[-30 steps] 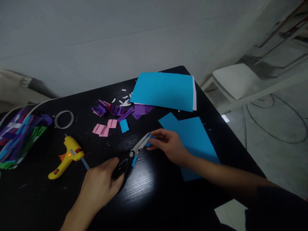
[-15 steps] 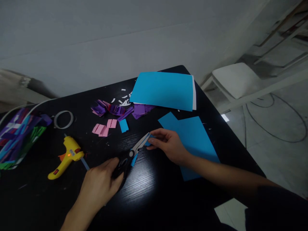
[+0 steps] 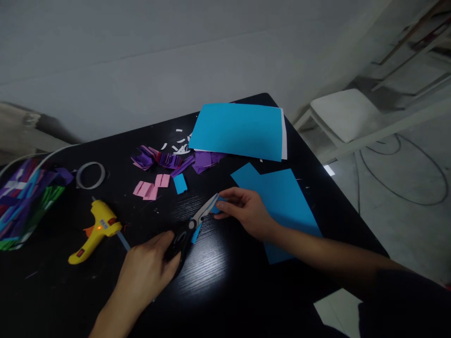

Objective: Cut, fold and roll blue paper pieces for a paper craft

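Observation:
My left hand (image 3: pixel 150 267) is closed around the black handles of a pair of scissors (image 3: pixel 193 224), whose blades point up and to the right. Between the fingertips of my right hand (image 3: pixel 248 211) is a small piece of blue paper (image 3: pixel 217 206). The blade tips meet this piece close to my right fingers. Under the scissors lies another blue scrap (image 3: pixel 196 234), partly hidden. A cut blue sheet (image 3: pixel 282 197) rests beneath my right wrist. Beyond the scissors is a small blue rectangle (image 3: pixel 180 183) beside pink paper pieces (image 3: pixel 150 188).
A yellow glue gun (image 3: pixel 97 232) with a lit orange light lies left of my left hand. Behind it are a tape roll (image 3: pixel 90 175) and bundled coloured strips (image 3: pixel 30 202). Purple pieces (image 3: pixel 204 160), white scraps (image 3: pixel 181 149) and stacked blue sheets (image 3: pixel 239 129) lie toward the back.
The view has shifted very slightly. Both hands, the scissors and the small blue piece keep almost the same positions, with the blades still at the paper.

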Motion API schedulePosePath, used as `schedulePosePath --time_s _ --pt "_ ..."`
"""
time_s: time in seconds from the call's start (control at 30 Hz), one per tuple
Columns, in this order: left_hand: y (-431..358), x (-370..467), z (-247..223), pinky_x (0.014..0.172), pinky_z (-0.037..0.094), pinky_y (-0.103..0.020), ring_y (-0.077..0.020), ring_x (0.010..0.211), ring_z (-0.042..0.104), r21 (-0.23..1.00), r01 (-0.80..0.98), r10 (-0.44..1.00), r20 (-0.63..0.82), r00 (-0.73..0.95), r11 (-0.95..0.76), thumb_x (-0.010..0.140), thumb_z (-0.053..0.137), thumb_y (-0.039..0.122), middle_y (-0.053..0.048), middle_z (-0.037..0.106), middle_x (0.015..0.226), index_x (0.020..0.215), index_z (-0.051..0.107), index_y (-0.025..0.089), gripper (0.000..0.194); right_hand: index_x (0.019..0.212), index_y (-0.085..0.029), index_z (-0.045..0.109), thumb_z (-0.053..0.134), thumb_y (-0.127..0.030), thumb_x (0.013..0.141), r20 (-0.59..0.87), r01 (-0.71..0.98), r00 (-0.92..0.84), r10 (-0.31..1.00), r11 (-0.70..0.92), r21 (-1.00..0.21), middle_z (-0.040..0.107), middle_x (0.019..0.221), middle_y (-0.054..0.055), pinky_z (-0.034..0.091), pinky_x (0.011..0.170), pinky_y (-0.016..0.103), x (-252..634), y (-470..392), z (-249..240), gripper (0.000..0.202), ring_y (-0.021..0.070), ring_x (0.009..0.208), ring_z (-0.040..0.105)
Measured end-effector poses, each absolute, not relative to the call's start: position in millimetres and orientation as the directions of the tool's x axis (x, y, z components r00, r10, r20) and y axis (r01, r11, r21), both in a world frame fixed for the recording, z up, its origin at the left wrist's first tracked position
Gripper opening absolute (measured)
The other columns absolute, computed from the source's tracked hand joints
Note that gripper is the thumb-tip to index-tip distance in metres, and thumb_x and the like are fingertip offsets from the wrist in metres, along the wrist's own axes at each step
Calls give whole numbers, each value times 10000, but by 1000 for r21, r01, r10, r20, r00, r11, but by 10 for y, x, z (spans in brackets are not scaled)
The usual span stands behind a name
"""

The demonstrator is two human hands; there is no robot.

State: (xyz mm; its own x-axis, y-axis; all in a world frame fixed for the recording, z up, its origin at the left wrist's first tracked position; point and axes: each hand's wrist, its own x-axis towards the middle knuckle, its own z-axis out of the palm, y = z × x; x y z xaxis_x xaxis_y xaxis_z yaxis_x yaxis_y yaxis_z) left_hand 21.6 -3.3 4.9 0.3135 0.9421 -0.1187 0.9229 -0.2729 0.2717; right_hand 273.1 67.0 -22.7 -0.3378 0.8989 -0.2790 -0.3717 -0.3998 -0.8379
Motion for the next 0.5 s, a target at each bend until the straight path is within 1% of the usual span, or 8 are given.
schedulePosePath --time_s 0.17,0.3,0.43,0.5 --pt "-36 218 49 493 441 -287 -204 523 670 272 921 940 -118 321 -280 893 493 358 -9 651 622 724 555 218 227 961 -181 733 856 -313 744 -277 -374 -340 899 -400 -837 760 933 32 675 792 373 2734 670 -218 283 199 895 749" --pt "-29 229 57 505 448 -286 -205 534 668 278 926 943 -140 303 -256 888 492 361 -13 646 616 714 551 221 230 960 -179 726 859 -336 739 -278 -368 -339 899 -399 -840 757 929 31 672 804 396 2728 667 -235 302 205 901 747" --pt "-22 232 59 502 442 -276 -189 507 644 301 927 946 -165 280 -222 877 496 379 -5 637 596 693 539 225 244 950 -186 720 866 -344 727 -286 -373 -342 895 -409 -833 752 920 29 666 822 409 2727 672 -248 310 199 889 741" --pt "-24 218 55 503 443 -273 -187 512 647 322 920 947 -152 283 -223 877 502 376 -4 640 599 707 553 222 235 948 -190 719 861 -342 732 -289 -369 -346 893 -413 -833 751 923 28 663 828 410 2731 675 -249 299 196 890 737"
